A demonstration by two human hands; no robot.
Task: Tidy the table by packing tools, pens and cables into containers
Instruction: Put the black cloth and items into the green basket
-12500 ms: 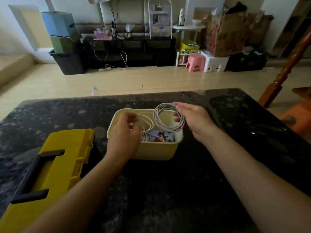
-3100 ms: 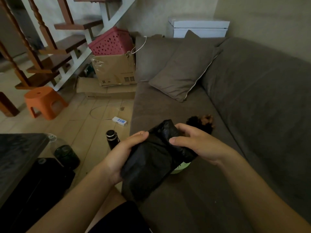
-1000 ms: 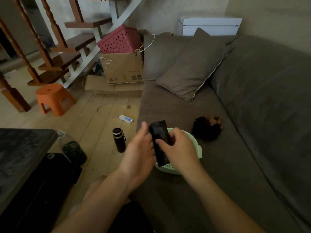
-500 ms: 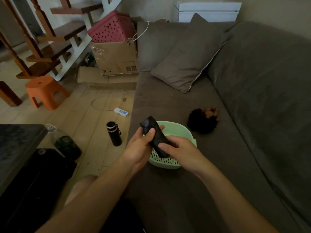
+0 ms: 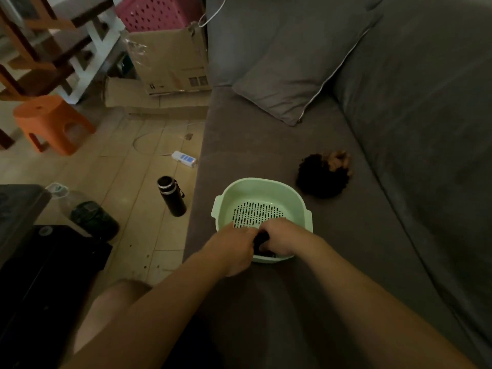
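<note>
Desk (image 5: 18,209) corner, dark, shows far to the left of your left hand, with a clear plastic bottle (image 5: 87,214) on the floor just beside it. Farther out on that side stands an orange stool (image 5: 50,123). Closer in, a black flask (image 5: 171,195) stands upright on the floor tiles to the left of your left hand. A white power strip (image 5: 184,159) lies a little past it, near the front edge of the grey sofa (image 5: 372,235). A cardboard box (image 5: 170,59) with a pink crate (image 5: 157,10) on top stands far ahead of your hands.

Your left hand (image 5: 234,246) is turned back-up, fingers curled onto a black bundle (image 5: 262,241). Your right hand (image 5: 281,237) meets it from the other side, fingers wrapped over the same bundle, so both hands hold it between them (what it is made of is hard to tell in this dim light). The bundle sits low, just inside the near rim of the green basket (image 5: 262,187); whether it touches the basket's bottom I cannot tell. The basket rests on the sofa seat, and its slotted bottom shows just ahead of your fingers.

To the right of your right hand and a bit farther away, a dark fuzzy lump (image 5: 322,177) with a tan patch lies on the seat, apart from the basket. A grey cushion (image 5: 300,75) leans against the sofa back well beyond it.
</note>
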